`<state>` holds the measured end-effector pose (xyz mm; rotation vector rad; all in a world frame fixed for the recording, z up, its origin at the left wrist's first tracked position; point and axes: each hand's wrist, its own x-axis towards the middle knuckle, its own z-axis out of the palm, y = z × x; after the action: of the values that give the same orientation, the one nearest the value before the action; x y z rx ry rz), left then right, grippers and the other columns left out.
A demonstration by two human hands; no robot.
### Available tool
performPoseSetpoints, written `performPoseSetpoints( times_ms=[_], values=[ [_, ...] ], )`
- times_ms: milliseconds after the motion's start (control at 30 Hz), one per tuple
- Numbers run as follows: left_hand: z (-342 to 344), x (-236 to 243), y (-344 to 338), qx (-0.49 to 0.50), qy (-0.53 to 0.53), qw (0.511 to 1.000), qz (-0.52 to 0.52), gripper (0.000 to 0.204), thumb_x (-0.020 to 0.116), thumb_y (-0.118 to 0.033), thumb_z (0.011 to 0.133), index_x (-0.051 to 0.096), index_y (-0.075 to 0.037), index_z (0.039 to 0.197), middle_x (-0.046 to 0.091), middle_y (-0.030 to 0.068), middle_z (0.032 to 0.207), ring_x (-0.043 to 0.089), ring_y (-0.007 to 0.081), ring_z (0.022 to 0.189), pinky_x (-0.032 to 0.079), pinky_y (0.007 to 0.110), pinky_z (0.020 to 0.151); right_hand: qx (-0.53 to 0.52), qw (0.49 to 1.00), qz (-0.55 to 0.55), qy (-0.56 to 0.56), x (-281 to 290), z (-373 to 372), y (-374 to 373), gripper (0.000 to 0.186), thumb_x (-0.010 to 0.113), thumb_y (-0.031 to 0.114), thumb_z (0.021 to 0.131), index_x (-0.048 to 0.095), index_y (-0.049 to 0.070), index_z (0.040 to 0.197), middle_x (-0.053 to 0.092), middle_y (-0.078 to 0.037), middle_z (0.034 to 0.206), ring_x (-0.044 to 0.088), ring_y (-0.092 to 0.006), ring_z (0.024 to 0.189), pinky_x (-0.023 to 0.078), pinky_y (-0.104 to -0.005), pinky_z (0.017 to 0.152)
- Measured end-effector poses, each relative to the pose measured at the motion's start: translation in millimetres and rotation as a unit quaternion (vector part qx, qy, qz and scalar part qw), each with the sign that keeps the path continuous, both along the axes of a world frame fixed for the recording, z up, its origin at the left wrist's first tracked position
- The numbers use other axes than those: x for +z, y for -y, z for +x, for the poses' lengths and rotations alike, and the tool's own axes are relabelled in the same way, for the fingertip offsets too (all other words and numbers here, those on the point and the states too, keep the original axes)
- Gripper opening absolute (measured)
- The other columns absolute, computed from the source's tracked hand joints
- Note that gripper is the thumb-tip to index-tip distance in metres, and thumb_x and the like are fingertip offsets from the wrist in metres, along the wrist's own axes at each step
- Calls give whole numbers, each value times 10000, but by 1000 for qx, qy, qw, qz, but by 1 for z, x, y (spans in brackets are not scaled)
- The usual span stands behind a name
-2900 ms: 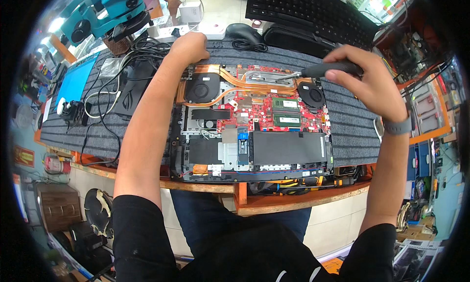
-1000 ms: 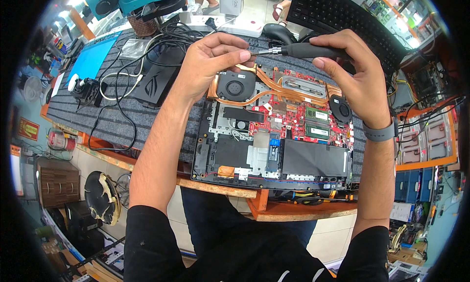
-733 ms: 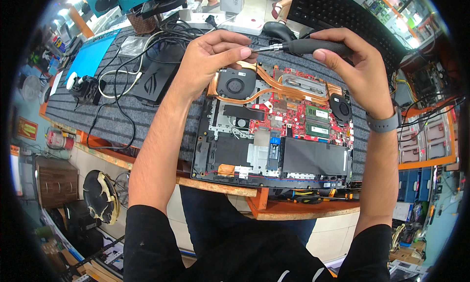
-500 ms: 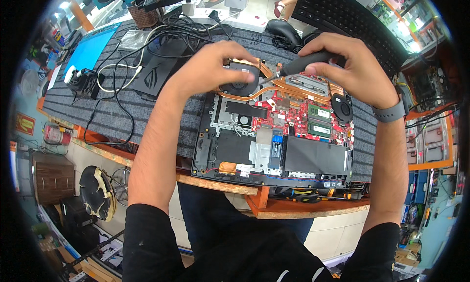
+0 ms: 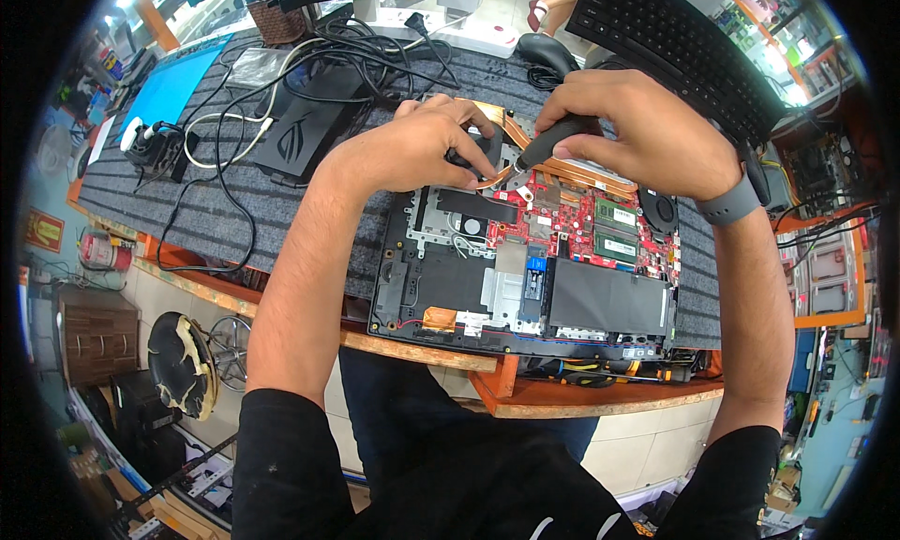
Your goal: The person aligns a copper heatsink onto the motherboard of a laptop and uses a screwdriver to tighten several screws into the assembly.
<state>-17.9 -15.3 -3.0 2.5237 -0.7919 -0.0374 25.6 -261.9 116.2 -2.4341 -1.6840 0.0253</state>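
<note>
An opened laptop (image 5: 450, 282) lies on the striped grey mat, its red circuit board (image 5: 572, 212), copper heat pipes (image 5: 586, 176) and black battery (image 5: 609, 296) exposed. My right hand (image 5: 637, 132) grips a black-handled screwdriver (image 5: 539, 154), tilted with its tip down beside the left fan. My left hand (image 5: 422, 146) rests over that left fan (image 5: 487, 146), partly covering it. Its thumb and a finger draw together close to the screwdriver tip; whatever sits between them is hidden. A second fan (image 5: 659, 210) shows at the board's right end.
Left of the laptop are a black power brick (image 5: 298, 139), tangled black cables (image 5: 375, 57) and a blue sheet (image 5: 173, 85). A black mouse (image 5: 547, 51) and keyboard (image 5: 675, 52) stand behind. Tools fill an open drawer (image 5: 600, 371) under the table edge.
My left hand has moved down the left fan, its thumb and finger closing near the screwdriver tip. The screwdriver has shifted slightly left and lower, its handle now more upright.
</note>
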Motion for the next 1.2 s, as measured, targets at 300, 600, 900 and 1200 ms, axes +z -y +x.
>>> performPoseSetpoints(
  times_ms=[300,600,900,1200],
  values=[
    [-2,2,1,0,-4,1000,9,270,781,-292,827,797,-283,1096,586,15,1347,431,235,1345,236,527,1157,30,999,-24,38,4,-4,-13,233,743,112,805,702,28,1019,704,-157,976,672,-345,937,533,-429,852],
    [7,2,-27,16,54,996,-76,308,790,-139,806,742,-88,1106,646,64,1141,584,244,1099,461,370,960,-83,953,-253,142,25,-26,-56,233,697,258,893,656,34,943,693,-149,852,672,-368,852,518,-462,748],
    [1,15,-56,118,-98,984,-86,421,845,-196,754,712,-46,1124,642,34,929,562,153,821,473,307,750,-38,971,-200,122,23,-18,-49,242,702,243,889,630,39,997,694,-152,907,667,-364,930,510,-461,788],
    [2,7,-51,156,-122,977,-80,635,875,-314,735,630,-72,1269,622,53,919,573,181,826,468,328,755,-46,971,-214,91,27,-19,-49,259,706,239,887,627,33,1023,696,-153,940,665,-369,934,511,-462,800]
  ],
)
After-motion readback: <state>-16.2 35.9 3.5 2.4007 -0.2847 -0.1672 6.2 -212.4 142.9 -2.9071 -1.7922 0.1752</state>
